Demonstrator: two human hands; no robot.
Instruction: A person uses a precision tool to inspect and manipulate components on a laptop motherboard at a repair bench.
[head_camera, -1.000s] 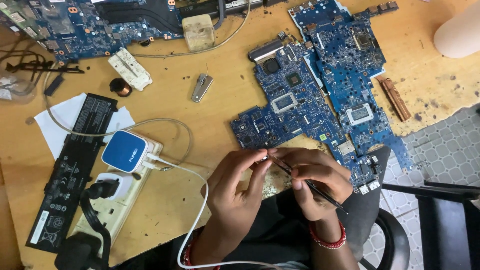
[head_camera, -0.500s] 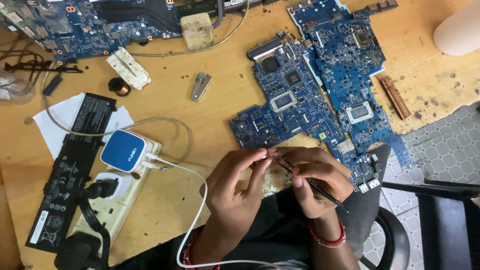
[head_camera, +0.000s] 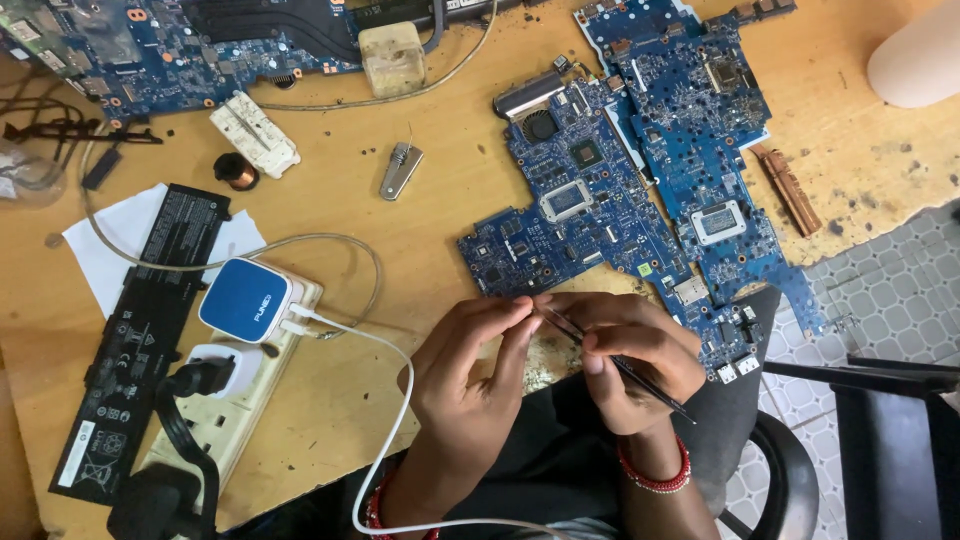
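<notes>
My left hand (head_camera: 478, 368) and my right hand (head_camera: 630, 358) meet at the table's near edge, just below a blue circuit board (head_camera: 590, 215). The right hand grips thin black tweezers (head_camera: 612, 362), tips pointing up-left toward the left fingertips. My left thumb and forefinger are pinched together at the tweezer tips; whatever they pinch is too small to see. A second blue board (head_camera: 700, 130) lies partly under the first, to its right.
A white power strip (head_camera: 235, 405) with a blue charger (head_camera: 245, 300) and white cable (head_camera: 385, 440) sits left of my hands. A black battery pack (head_camera: 135, 330), metal clip (head_camera: 400, 170), copper coil (head_camera: 236, 170), another board (head_camera: 150, 45) and a copper strip (head_camera: 790, 190) lie around. A black chair (head_camera: 880, 440) stands at right.
Both hands stay at the same spot; only the fingers shift slightly around the tweezer tips.
</notes>
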